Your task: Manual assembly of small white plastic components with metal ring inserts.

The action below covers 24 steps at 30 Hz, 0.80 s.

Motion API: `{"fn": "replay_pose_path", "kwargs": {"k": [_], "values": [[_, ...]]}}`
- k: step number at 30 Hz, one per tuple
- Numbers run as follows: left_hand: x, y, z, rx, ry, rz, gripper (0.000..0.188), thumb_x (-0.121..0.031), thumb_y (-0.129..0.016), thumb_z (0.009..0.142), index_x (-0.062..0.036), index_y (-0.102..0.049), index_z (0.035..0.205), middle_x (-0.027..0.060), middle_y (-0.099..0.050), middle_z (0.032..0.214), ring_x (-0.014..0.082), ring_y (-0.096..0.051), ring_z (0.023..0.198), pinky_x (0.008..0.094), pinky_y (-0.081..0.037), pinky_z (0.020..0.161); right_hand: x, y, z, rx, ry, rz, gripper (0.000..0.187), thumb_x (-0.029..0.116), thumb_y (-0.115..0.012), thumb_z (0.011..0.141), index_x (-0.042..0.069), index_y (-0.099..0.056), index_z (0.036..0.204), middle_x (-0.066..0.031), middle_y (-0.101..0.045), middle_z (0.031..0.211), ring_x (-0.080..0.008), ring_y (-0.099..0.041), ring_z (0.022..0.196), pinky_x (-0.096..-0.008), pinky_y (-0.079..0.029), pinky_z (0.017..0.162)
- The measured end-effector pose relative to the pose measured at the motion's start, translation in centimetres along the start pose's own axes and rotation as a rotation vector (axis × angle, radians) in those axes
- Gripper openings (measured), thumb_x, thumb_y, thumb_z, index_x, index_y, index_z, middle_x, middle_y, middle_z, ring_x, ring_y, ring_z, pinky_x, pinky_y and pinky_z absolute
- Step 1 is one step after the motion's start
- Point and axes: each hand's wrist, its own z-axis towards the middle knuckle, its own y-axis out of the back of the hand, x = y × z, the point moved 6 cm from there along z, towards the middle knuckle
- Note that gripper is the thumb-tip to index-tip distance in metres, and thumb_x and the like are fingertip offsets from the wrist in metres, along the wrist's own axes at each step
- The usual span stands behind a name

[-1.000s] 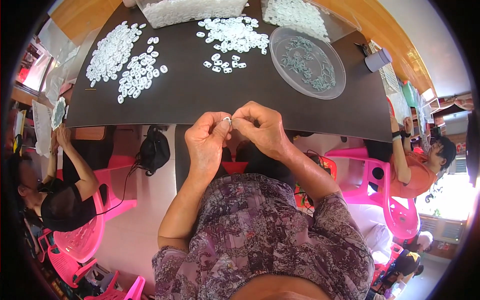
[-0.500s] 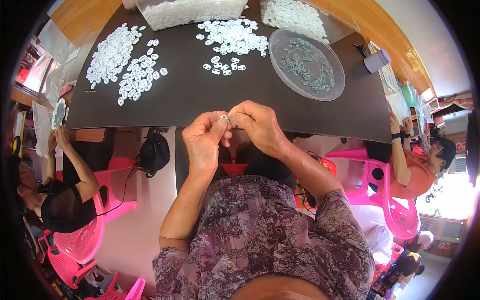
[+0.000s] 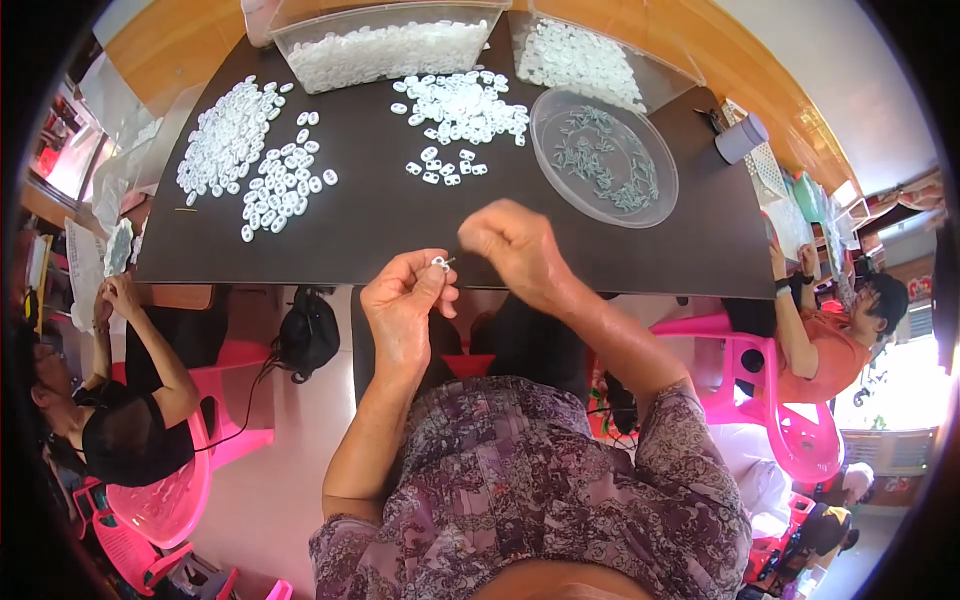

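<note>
My left hand [image 3: 402, 303] pinches a small white plastic piece [image 3: 438, 262] between thumb and fingers, just in front of the table's near edge. A thin greyish pin seems to stick out of its right side. Apart from it, to the right, my right hand [image 3: 518, 250] hovers over the table edge with curled fingers; its fingertips are blurred, and whatever they may hold is hidden. Beyond the hands lie loose white pieces with holes: a small group [image 3: 446, 167], a larger pile [image 3: 465, 105] behind it, and oval ones [image 3: 285, 190] at the left.
A round clear tray [image 3: 546, 180] of small grey-green pins stands at the right. Two clear bins, one at the back [image 3: 400, 78] and one at back right [image 3: 665, 68], hold white pieces. A grey cylinder [image 3: 741, 138] is at far right. People sit on both sides on pink chairs [image 3: 735, 350].
My right hand has parted from the white piece and is now farther from my left hand. My left hand keeps its pinch. The whole view has shifted, the table sitting lower in it.
</note>
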Motion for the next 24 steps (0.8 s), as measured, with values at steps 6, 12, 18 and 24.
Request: {"fn": "replay_pose_path", "kwargs": {"k": [6, 12, 18, 24], "values": [[-0.3, 0.3, 0.3, -0.016, -0.003, -0.019, 0.015, -0.003, -0.059, 0.085, 0.0077, -0.061, 0.095, 0.0121, -0.063, 0.076, 0.0130, -0.057, 0.057, 0.0228, -0.047, 0.049, -2.0, 0.6, 6.7, -0.121, 0.248, -0.435, 0.014, 0.010, -0.060, 0.080, 0.008, -0.066, 0.092, -0.0130, -0.060, 0.081, -0.0281, -0.056, 0.076, -0.0374, -0.045, 0.069], [-0.4, 0.2, 0.5, 0.001, 0.047, -0.051, 0.014, -0.003, -0.060, 0.085, 0.0079, -0.061, 0.094, 0.0122, -0.063, 0.076, 0.0135, -0.058, 0.057, 0.0232, -0.047, 0.048, -3.2, -2.4, 10.8, 0.009, 0.385, -0.780, 0.016, 0.010, -0.064, 0.074, 0.013, -0.068, 0.088, -0.0117, -0.056, 0.073, -0.0297, -0.053, 0.074, -0.0397, -0.044, 0.063], [-0.7, 0.6, 0.6, -0.031, 0.066, -0.071, 0.013, -0.002, -0.059, 0.085, 0.0081, -0.061, 0.094, 0.0125, -0.063, 0.075, 0.0139, -0.058, 0.057, 0.0233, -0.047, 0.048, -4.2, -3.1, 11.8, 0.088, 0.329, -0.808, 0.013, 0.007, -0.062, 0.073, 0.010, -0.066, 0.086, -0.0121, -0.057, 0.074, -0.0310, -0.053, 0.076, -0.0416, -0.043, 0.063], [-1.1, 1.2, 1.0, -0.053, 0.000, -0.114, 0.016, -0.001, -0.058, 0.086, 0.0072, -0.060, 0.100, 0.0124, -0.062, 0.078, 0.0123, -0.058, 0.058, 0.0217, -0.047, 0.047, -2.3, -0.3, 9.7, 0.089, -0.019, -0.094, 0.012, 0.004, -0.064, 0.073, 0.000, -0.063, 0.084, -0.0084, -0.061, 0.067, -0.0189, -0.058, 0.060, -0.0309, -0.045, 0.060]]}}
